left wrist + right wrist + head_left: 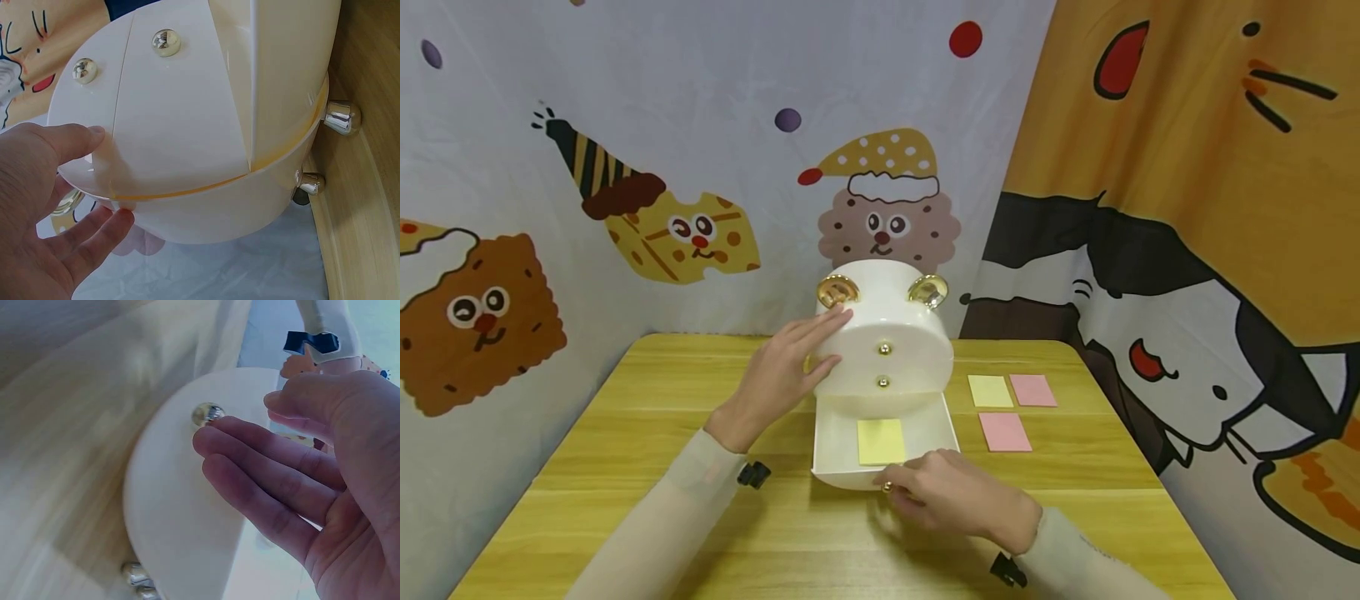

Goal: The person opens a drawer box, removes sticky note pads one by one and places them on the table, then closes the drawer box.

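Note:
A white desktop drawer box (883, 287) with gold ears and gold knobs stands on the table. Its lowest drawer (951, 425) is pulled out, and a yellow sticky note pad (880, 442) lies in it. My left hand (782, 375) rests against the box's left side, the thumb on the front face (175, 125) and the other fingers along the side wall. At the drawer's front, my right hand (951, 492) has its fingertips right by the gold knob (207, 415). In the right wrist view those fingers are nearly straight and the thumb stands apart from the knob.
To the right of the box lie a yellow note pad (990, 391) and two pink ones, the rear pink pad (1033, 390) and the front pink pad (1004, 432). Behind the wooden table (685, 392) hangs a cartoon-printed curtain (715, 83).

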Tool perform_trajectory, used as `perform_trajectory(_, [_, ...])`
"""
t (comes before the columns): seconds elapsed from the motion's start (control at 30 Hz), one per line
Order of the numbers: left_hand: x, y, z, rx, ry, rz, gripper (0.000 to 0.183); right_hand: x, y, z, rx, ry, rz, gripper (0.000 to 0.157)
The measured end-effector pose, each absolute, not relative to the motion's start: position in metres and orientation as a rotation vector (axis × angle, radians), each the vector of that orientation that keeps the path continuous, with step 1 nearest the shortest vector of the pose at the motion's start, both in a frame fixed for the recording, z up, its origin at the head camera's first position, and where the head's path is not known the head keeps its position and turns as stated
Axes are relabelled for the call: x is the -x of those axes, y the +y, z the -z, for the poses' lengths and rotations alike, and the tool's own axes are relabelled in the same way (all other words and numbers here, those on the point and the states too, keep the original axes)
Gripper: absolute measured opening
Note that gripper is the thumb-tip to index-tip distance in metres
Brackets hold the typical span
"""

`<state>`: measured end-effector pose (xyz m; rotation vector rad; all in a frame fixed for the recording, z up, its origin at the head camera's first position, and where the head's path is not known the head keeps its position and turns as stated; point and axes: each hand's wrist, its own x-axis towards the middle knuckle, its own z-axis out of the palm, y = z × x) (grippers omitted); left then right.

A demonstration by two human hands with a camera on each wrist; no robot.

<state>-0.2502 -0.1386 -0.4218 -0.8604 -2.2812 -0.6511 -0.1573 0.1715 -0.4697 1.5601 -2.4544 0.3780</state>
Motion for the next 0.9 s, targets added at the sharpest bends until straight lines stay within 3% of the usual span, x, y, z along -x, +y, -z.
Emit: perform_trajectory(0.9, [0.251, -0.138, 0.424, 0.851, -2.28, 0.662, 0.072, 0.178, 0.17, 0.434, -1.587, -2.42, -0.416, 0.024])
